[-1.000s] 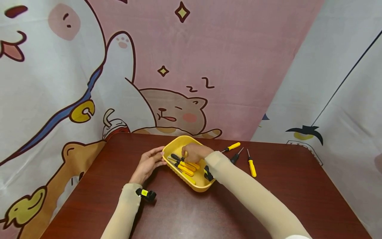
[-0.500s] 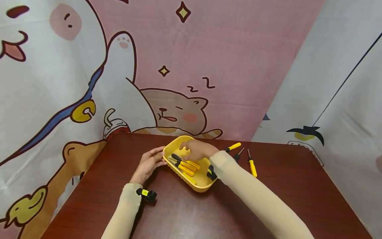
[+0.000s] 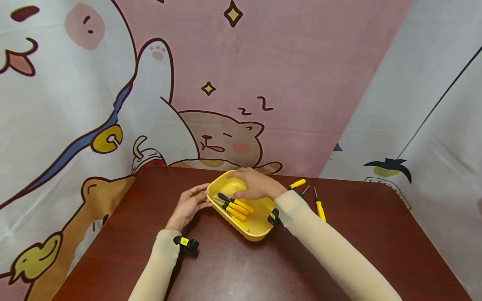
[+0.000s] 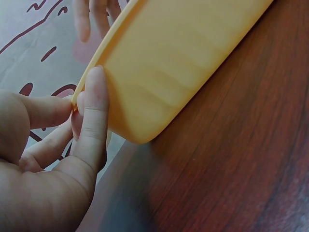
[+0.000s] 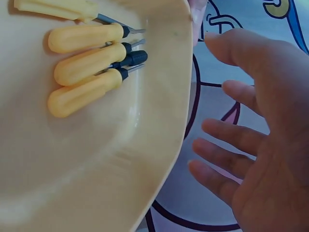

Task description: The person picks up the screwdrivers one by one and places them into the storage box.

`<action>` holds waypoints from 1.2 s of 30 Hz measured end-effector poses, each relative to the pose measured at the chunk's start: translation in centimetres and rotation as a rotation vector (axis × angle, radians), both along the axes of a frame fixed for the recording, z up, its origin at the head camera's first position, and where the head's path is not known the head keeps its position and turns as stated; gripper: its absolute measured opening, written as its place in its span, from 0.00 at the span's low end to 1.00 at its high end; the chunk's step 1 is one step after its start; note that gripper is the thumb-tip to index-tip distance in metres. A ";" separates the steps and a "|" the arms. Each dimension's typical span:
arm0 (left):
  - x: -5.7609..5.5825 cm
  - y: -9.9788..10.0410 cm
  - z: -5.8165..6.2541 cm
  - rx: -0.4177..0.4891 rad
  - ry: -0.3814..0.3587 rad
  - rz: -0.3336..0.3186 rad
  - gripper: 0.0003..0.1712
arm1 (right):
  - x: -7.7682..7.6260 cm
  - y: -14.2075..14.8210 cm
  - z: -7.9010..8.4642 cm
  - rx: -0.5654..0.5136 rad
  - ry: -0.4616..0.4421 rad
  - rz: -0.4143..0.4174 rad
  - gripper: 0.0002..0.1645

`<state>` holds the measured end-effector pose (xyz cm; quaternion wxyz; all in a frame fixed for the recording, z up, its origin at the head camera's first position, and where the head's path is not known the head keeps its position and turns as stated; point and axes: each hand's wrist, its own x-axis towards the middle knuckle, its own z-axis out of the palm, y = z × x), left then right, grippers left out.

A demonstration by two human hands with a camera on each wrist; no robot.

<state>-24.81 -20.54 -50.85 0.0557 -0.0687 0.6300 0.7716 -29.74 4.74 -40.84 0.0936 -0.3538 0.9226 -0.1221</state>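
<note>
Standing near the far edge of a red-brown wood-grain worktop [image 3: 229, 271], slightly left of centre, a yellow plastic bin [image 3: 260, 223] held several screwdrivers [image 3: 244, 205]. Behind, a pink-and-white cartoon cloth [image 3: 301, 75] met the worktop's far edge. Two yellow-handled screwdrivers, one near the far edge [image 3: 297, 184], one nearer the right edge [image 3: 320, 210], lay right of the bin; a bare metal shaft [image 3: 306, 190] showed between them, rest hidden by the right sleeve [image 3: 324, 234].

Left wrist view gave the left hand's [image 3: 187, 208] grip plainly: narrow, thumb and fingers pinching the bin rim at its left end. Right wrist view showed the right hand [image 3: 257, 186] wide, fingers spread, holding nothing; also a black handle [image 5: 134, 58] among four yellow ones. Head view put that hand over the bin's far side.

Versus one second earlier: right hand was curled at the handles, now lifted off toward the far rim, fingers splayed. Left hand kept its pinch. Right sleeve now covered the end of the rightmost handle.
</note>
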 end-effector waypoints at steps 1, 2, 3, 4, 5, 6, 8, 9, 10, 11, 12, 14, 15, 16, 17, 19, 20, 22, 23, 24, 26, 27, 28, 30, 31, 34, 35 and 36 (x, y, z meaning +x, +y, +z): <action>0.0 0.0 0.0 0.001 -0.001 0.002 0.22 | 0.0 0.2 0.1 -0.016 0.008 0.000 0.43; 0.0 0.0 0.0 -0.001 0.002 0.001 0.23 | 0.1 0.4 0.1 -0.032 0.014 0.000 0.43; 0.0 0.0 -0.1 -0.001 0.003 0.002 0.23 | 0.2 0.6 0.2 -0.052 0.018 0.001 0.43; 0.0 0.0 -0.1 -0.001 0.005 0.002 0.23 | 0.2 0.8 0.3 -0.068 0.023 0.000 0.44; 0.0 0.0 -0.1 0.001 0.005 0.003 0.23 | 0.2 1.1 0.4 -0.087 0.023 -0.002 0.44; 0.0 0.0 -0.1 -0.002 0.008 0.001 0.23 | 0.2 1.4 0.5 -0.106 0.026 -0.001 0.44; 0.0 0.1 -0.1 0.002 0.008 0.004 0.23 | 0.3 2.1 0.7 -0.133 0.029 -0.011 0.44; 0.0 0.1 0.0 0.004 0.007 0.007 0.22 | 0.2 2.4 0.8 -0.142 0.033 -0.020 0.44; 0.0 0.1 0.0 0.002 0.009 0.007 0.22 | 0.2 2.7 0.9 -0.149 0.034 -0.032 0.44; 0.0 0.1 0.0 -0.001 0.011 0.007 0.23 | 0.2 3.1 0.9 -0.155 0.036 -0.044 0.44; 0.0 0.2 0.0 -0.002 0.010 0.009 0.23 | 0.2 3.4 1.0 -0.161 0.039 -0.054 0.44; 0.0 0.2 0.1 0.000 0.007 0.014 0.22 | 0.1 4.1 1.0 -0.166 0.042 -0.088 0.45; 0.0 0.2 0.1 -0.002 0.005 0.014 0.22 | 0.1 4.5 1.0 -0.170 0.046 -0.103 0.45; 0.1 0.2 0.1 -0.003 0.003 0.015 0.22 | 0.0 4.8 1.1 -0.179 0.043 -0.118 0.46; 0.1 0.2 0.1 -0.002 -0.001 0.017 0.21 | 0.0 5.2 1.1 -0.185 0.044 -0.132 0.46; 0.1 0.2 0.1 -0.006 -0.005 0.016 0.21 | -0.1 6.0 1.1 -0.200 0.039 -0.157 0.48; 0.1 0.2 0.1 -0.008 -0.005 0.015 0.21 | -0.2 6.4 1.2 -0.214 0.035 -0.170 0.48; 0.1 0.2 0.1 -0.012 -0.004 0.013 0.21 | -0.3 7.2 1.2 -0.239 0.023 -0.194 0.49; 0.1 0.2 0.1 -0.013 -0.003 0.013 0.21 | -0.4 7.6 1.2 -0.244 0.023 -0.206 0.50; 0.1 0.2 0.1 -0.014 -0.003 0.012 0.22 | -0.5 7.9 1.1 -0.252 0.023 -0.218 0.50; 0.1 0.2 0.1 -0.013 -0.002 0.012 0.22 | -0.7 8.6 1.1 -0.264 0.021 -0.249 0.51; 0.1 0.2 0.1 -0.015 -0.002 0.011 0.22 | -0.9 9.0 1.0 -0.264 0.023 -0.263 0.52; 0.1 0.2 0.1 -0.015 -0.002 0.011 0.22 | -1.0 9.3 1.0 -0.264 0.024 -0.278 0.52; 0.1 0.1 0.1 -0.015 -0.002 0.010 0.22 | -1.2 9.9 0.8 -0.265 0.019 -0.311 0.54; 0.1 0.1 0.1 -0.014 -0.002 0.010 0.22 | -1.4 10.1 0.7 -0.265 0.017 -0.326 0.54; 0.1 0.1 0.1 -0.010 -0.001 0.011 0.22 | -1.7 10.8 0.4 -0.283 0.001 -0.365 0.55; 0.1 0.1 0.1 -0.009 -0.001 0.012 0.22 | -1.8 11.1 0.2 -0.286 -0.006 -0.376 0.55; 0.1 0.1 0.0 -0.008 0.000 0.012 0.22 | -1.9 11.3 0.1 -0.290 -0.012 -0.385 0.55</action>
